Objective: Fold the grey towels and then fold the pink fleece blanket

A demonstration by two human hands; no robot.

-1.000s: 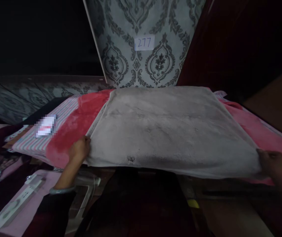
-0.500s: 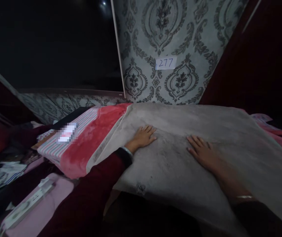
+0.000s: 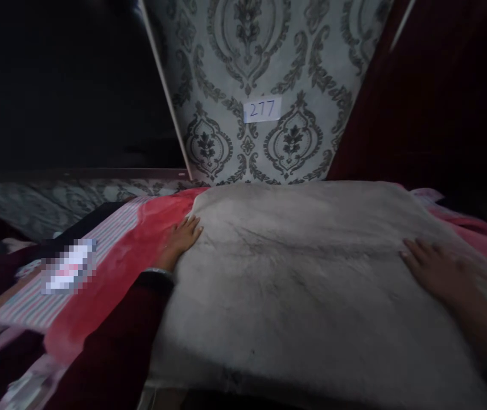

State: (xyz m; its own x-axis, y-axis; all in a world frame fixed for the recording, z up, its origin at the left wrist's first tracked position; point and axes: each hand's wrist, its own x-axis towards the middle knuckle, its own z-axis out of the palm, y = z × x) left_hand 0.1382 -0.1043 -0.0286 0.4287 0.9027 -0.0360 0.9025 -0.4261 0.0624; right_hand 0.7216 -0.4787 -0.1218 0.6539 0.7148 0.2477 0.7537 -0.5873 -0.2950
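Observation:
A grey plush blanket (image 3: pixel 294 296) lies spread out before me, with faint creases across its middle. My left hand (image 3: pixel 184 234) rests flat at its left edge, fingers apart, holding nothing. On the right part of the blanket, my right hand (image 3: pixel 437 270) lies palm down with its fingers stretched out, slightly blurred. Beneath and beside the grey blanket at left is a red plush cloth (image 3: pixel 98 296), and next to that a striped cloth (image 3: pixel 28 307).
A patterned wall (image 3: pixel 226 62) with a paper marked 277 (image 3: pixel 262 109) rises behind the blanket. A dark screen (image 3: pixel 56 85) stands at left. Pink cloth (image 3: pixel 486 242) shows at right. A pale power strip (image 3: pixel 24 393) is at lower left, blurred.
My hands have moved apart over the grey blanket, the left to its left edge and the right toward its right side. The view has shifted to the right.

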